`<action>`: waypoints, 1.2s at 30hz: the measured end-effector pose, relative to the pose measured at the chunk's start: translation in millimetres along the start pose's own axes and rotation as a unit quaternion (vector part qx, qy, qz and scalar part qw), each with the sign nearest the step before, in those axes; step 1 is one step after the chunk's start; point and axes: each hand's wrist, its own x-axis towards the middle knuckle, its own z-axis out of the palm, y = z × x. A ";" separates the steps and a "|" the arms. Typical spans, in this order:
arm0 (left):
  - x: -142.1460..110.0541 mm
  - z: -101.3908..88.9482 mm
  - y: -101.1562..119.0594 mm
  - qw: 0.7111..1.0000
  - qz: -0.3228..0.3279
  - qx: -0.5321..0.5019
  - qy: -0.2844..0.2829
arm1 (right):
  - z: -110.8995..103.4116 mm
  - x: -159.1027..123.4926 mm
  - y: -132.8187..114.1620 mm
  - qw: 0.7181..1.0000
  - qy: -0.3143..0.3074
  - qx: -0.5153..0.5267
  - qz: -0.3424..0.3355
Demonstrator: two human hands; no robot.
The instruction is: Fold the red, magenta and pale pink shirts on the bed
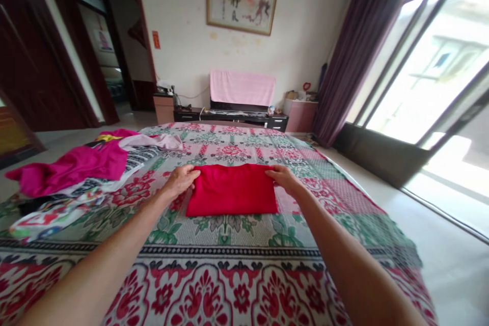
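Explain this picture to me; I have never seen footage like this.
There is no machine here: these are a person's two bare hands, seen by a camera worn on the head that looks forward and down. That is the only view.

The left hand and right hand each grip a far corner of a red cloth, which lies in a flat, roughly rectangular shape. Under it is a patterned cover with flowers. To the left lies a loose heap of clothes, with bright pink on top. Beyond, a pink cloth hangs below a framed picture.
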 end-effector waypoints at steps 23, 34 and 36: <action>26.6 186.1 110.9 0.981 -0.021 -0.100 -0.164 | -203.3 2.5 55.3 0.987 0.111 -0.008 0.113; 28.3 201.2 91.3 0.980 0.163 0.036 -0.109 | -211.0 -21.1 53.0 0.987 0.084 -0.076 0.117; 27.7 199.0 86.7 0.975 0.183 0.060 -0.115 | -213.8 -26.2 51.2 0.984 0.079 -0.105 0.118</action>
